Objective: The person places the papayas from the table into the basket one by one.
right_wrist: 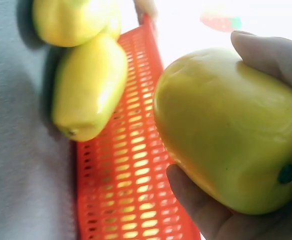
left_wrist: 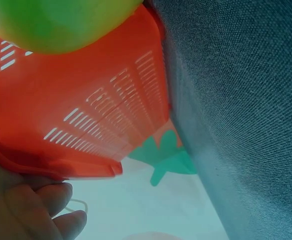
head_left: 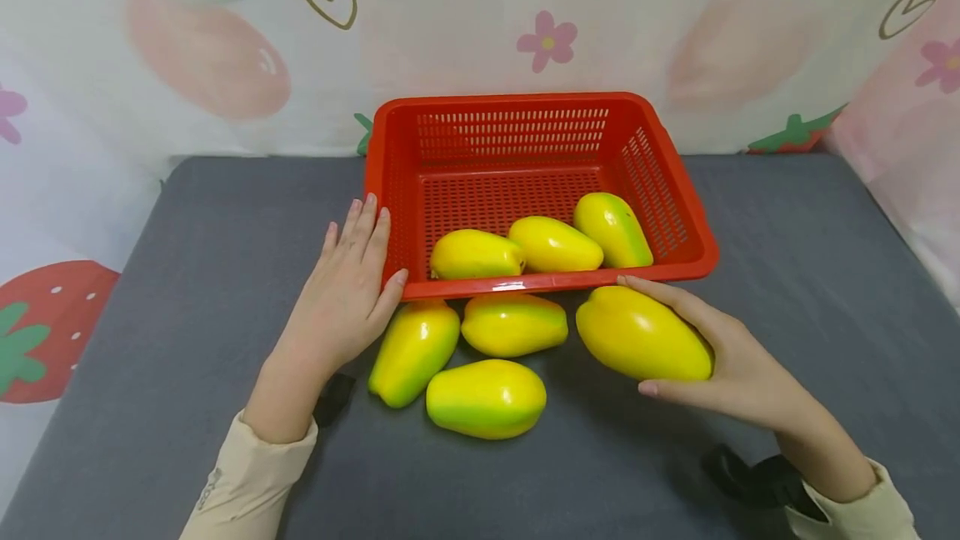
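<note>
My right hand (head_left: 738, 357) holds a yellow papaya (head_left: 643, 333) just in front of the basket's near right rim, thumb below and fingers above it. Close up in the right wrist view, the papaya (right_wrist: 230, 130) shows a dark spot at one end. My left hand (head_left: 337, 298) rests with straight fingers along the left rim of a red plastic basket (head_left: 558, 282). Inside the basket, three papayas (head_left: 555, 244) lie along its near side. Three more yellow-green papayas (head_left: 486, 398) lie on the table before it, one close to my left thumb.
A grey cloth (head_left: 225, 273) covers the table. Behind it hangs a pale curtain (head_left: 450, 23) printed with fruit, hearts and flowers. The basket stands near the table's back edge, and its slotted side (left_wrist: 101, 115) shows in the left wrist view.
</note>
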Tool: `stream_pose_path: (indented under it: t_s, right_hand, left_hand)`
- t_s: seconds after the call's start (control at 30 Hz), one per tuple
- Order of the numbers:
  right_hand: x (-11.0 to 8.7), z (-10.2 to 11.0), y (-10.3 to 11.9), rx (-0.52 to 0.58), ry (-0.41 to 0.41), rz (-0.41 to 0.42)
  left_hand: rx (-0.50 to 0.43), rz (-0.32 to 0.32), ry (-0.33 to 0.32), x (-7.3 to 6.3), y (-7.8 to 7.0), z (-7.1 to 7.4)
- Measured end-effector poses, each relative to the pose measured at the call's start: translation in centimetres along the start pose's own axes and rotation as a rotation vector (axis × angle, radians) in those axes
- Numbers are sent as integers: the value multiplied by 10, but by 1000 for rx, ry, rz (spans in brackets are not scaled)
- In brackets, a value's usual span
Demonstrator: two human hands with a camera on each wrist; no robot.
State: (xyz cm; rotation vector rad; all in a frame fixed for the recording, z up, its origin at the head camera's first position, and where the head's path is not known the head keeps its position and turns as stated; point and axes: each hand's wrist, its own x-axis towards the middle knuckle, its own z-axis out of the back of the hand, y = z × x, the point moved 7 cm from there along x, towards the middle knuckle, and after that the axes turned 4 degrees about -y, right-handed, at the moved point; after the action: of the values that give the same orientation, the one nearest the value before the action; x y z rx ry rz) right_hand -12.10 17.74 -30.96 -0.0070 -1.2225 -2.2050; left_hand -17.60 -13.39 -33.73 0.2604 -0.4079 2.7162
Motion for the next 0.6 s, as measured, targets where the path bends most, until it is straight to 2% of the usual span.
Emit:
stream_pose_path:
  t_s: [0.1,0.4,0.6]
  right_hand:
    - [12,0,5,22,21,38]
    - [46,-3,4,47,74,5]
    - [64,-6,10,31,88,26]
  left_hand:
    - [3,1,2,0,0,0]
    - [4,-4,-2,0,-1,0]
    - [9,-3,-10,-1,-2,1]
